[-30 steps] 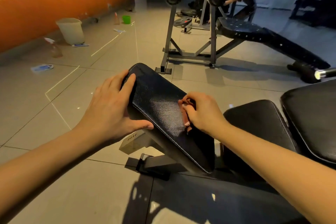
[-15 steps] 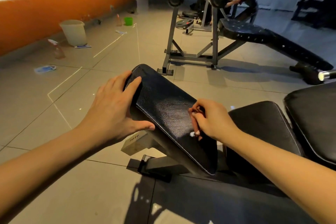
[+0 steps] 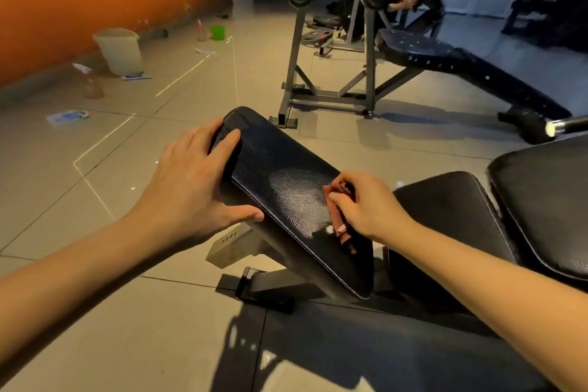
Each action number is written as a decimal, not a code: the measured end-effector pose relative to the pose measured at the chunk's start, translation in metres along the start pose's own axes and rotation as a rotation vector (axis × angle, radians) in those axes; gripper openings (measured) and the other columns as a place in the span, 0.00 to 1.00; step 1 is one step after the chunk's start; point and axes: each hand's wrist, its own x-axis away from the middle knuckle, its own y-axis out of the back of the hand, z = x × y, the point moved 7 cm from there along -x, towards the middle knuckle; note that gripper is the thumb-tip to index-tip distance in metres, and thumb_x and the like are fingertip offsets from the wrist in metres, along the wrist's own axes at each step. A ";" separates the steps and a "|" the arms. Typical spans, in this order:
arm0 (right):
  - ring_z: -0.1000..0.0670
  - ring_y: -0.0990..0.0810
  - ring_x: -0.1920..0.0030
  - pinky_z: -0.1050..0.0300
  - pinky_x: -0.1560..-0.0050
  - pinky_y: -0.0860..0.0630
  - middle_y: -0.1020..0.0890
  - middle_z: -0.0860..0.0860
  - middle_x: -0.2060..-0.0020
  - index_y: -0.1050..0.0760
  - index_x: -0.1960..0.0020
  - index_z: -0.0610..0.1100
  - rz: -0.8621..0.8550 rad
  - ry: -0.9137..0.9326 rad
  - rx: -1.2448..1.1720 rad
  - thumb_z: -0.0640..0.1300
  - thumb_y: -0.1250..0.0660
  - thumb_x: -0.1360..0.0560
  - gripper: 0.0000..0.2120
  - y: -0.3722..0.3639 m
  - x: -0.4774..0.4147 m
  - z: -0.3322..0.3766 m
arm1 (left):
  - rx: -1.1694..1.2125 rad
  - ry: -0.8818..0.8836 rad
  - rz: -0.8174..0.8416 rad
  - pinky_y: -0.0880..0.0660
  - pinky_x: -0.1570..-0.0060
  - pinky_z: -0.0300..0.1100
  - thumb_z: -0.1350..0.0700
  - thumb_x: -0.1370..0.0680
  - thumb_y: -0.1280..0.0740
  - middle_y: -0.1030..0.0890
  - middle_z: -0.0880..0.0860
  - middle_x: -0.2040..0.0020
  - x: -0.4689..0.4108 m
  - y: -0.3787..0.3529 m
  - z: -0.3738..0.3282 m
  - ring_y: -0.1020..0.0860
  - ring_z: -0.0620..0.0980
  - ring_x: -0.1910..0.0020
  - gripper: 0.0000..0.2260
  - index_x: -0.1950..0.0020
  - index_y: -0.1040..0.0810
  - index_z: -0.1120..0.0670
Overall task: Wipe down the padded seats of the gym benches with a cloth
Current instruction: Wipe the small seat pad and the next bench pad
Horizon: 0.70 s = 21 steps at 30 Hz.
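Tilted across the middle of the view, black padded seat [image 3: 286, 175], high end far left, low end near right, on a grey steel frame [image 3: 232, 245] mostly hidden beneath it. On the high left corner, left grip [image 3: 187, 188], released and flat: straight fingers laid over the top, thumb stretched along the near side edge, nothing clasped. On the right half of the pad, right grip [image 3: 366, 207], clenched round a reddish-brown cloth [image 3: 346, 237] and pressing it to the leather. Most of the cloth buried under the curled fingers; only a crumpled fold above the thumb and a strip trailing below the palm on show. Just left of the cloth, a dull sheen on the leather; wet or merely lit, impossible to tell.

Just beside, to the right, a second black pad [image 3: 451, 216], its near edge hidden behind the right forearm. Further right, a third pad [image 3: 547, 200], cut off by the edge of the view. Above that, a chrome bar end [image 3: 566, 126], the rest out of sight.

Well apart, on the tiled floor, a weight bench with rack [image 3: 429, 54]; behind its uprights another person [image 3: 397, 3], largely hidden. Near the orange wall, a pale bucket [image 3: 119, 51], a blurred spray bottle [image 3: 92, 83], a green cup [image 3: 217, 32].
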 end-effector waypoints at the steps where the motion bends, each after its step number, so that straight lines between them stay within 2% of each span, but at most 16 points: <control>1: 0.52 0.21 0.55 0.56 0.55 0.31 0.20 0.54 0.61 0.23 0.53 0.46 0.000 -0.122 0.105 0.43 0.33 0.20 0.04 0.003 -0.005 -0.026 | 0.001 -0.003 -0.004 0.41 0.25 0.61 0.22 0.39 0.39 0.42 0.58 0.19 0.000 0.000 0.000 0.41 0.61 0.23 0.56 0.18 0.41 0.52; 2: 0.47 0.20 0.53 0.54 0.55 0.29 0.20 0.50 0.60 0.23 0.54 0.43 -0.005 -0.226 0.180 0.42 0.34 0.20 0.05 0.005 -0.010 -0.045 | 0.008 -0.002 -0.006 0.40 0.25 0.61 0.22 0.39 0.37 0.42 0.59 0.20 0.000 -0.001 0.000 0.40 0.61 0.23 0.56 0.18 0.41 0.53; 4: 0.41 0.19 0.51 0.50 0.53 0.24 0.18 0.44 0.58 0.22 0.54 0.40 -0.067 -0.284 0.128 0.42 0.34 0.21 0.06 0.007 -0.023 -0.044 | 0.021 0.003 -0.010 0.40 0.25 0.62 0.21 0.39 0.36 0.41 0.60 0.20 0.000 0.000 -0.002 0.40 0.62 0.23 0.57 0.18 0.41 0.54; 6: 0.45 0.18 0.53 0.49 0.49 0.23 0.17 0.46 0.60 0.21 0.54 0.44 -0.119 -0.138 -0.067 0.44 0.33 0.20 0.06 0.001 -0.034 0.005 | 0.023 0.013 0.005 0.41 0.24 0.61 0.23 0.40 0.38 0.42 0.59 0.19 -0.001 0.002 -0.004 0.41 0.61 0.22 0.57 0.18 0.42 0.53; 8: 0.50 0.19 0.51 0.54 0.48 0.23 0.16 0.50 0.56 0.18 0.50 0.46 -0.137 0.089 -0.234 0.44 0.31 0.21 0.04 -0.003 -0.028 0.067 | 0.020 0.014 0.012 0.42 0.24 0.59 0.24 0.40 0.39 0.43 0.58 0.19 0.000 0.003 -0.005 0.43 0.60 0.22 0.57 0.18 0.43 0.53; 10: 0.54 0.21 0.49 0.61 0.48 0.25 0.17 0.54 0.51 0.19 0.45 0.47 -0.119 0.267 -0.230 0.44 0.31 0.20 0.05 -0.005 -0.011 0.098 | 0.019 0.005 0.012 0.43 0.24 0.59 0.23 0.40 0.39 0.43 0.57 0.19 0.001 0.004 -0.005 0.43 0.59 0.22 0.56 0.18 0.44 0.52; 11: 0.55 0.22 0.49 0.61 0.49 0.26 0.19 0.56 0.52 0.19 0.45 0.47 -0.111 0.278 -0.200 0.44 0.32 0.20 0.05 -0.005 -0.008 0.092 | 0.020 -0.001 0.013 0.43 0.24 0.59 0.24 0.39 0.39 0.43 0.57 0.19 0.001 0.004 -0.005 0.43 0.59 0.22 0.56 0.18 0.44 0.52; 12: 0.54 0.22 0.50 0.59 0.50 0.26 0.20 0.57 0.54 0.20 0.47 0.47 -0.108 0.224 -0.152 0.44 0.32 0.20 0.04 -0.004 -0.012 0.071 | 0.022 -0.003 0.011 0.43 0.24 0.59 0.24 0.39 0.39 0.43 0.57 0.19 0.001 0.003 -0.004 0.43 0.59 0.22 0.55 0.18 0.43 0.52; 14: 0.47 0.21 0.51 0.55 0.55 0.32 0.23 0.56 0.61 0.23 0.52 0.48 -0.090 -0.020 -0.023 0.42 0.34 0.20 0.04 0.001 -0.027 0.009 | 0.013 -0.006 0.000 0.42 0.24 0.59 0.23 0.38 0.39 0.43 0.57 0.19 0.001 0.002 -0.002 0.43 0.59 0.22 0.55 0.18 0.43 0.52; 16: 0.40 0.20 0.50 0.55 0.57 0.34 0.24 0.51 0.63 0.26 0.56 0.46 -0.084 -0.250 0.075 0.41 0.34 0.20 0.06 0.006 -0.037 -0.035 | 0.005 -0.012 -0.009 0.41 0.24 0.60 0.21 0.35 0.37 0.43 0.57 0.19 0.000 0.000 -0.002 0.42 0.59 0.22 0.55 0.18 0.42 0.53; 18: 0.40 0.19 0.50 0.54 0.56 0.32 0.21 0.47 0.59 0.23 0.54 0.43 -0.129 -0.234 0.029 0.42 0.34 0.20 0.05 0.005 -0.047 -0.023 | 0.015 -0.012 -0.020 0.39 0.25 0.62 0.22 0.36 0.35 0.42 0.58 0.19 -0.001 -0.001 -0.001 0.41 0.60 0.23 0.55 0.18 0.42 0.53; 21: 0.46 0.19 0.50 0.51 0.49 0.24 0.16 0.47 0.55 0.18 0.50 0.44 -0.142 0.049 -0.221 0.43 0.32 0.21 0.05 -0.003 -0.052 0.058 | 0.007 -0.017 -0.021 0.40 0.25 0.61 0.23 0.37 0.35 0.42 0.58 0.19 0.000 0.000 -0.001 0.41 0.60 0.22 0.56 0.18 0.42 0.53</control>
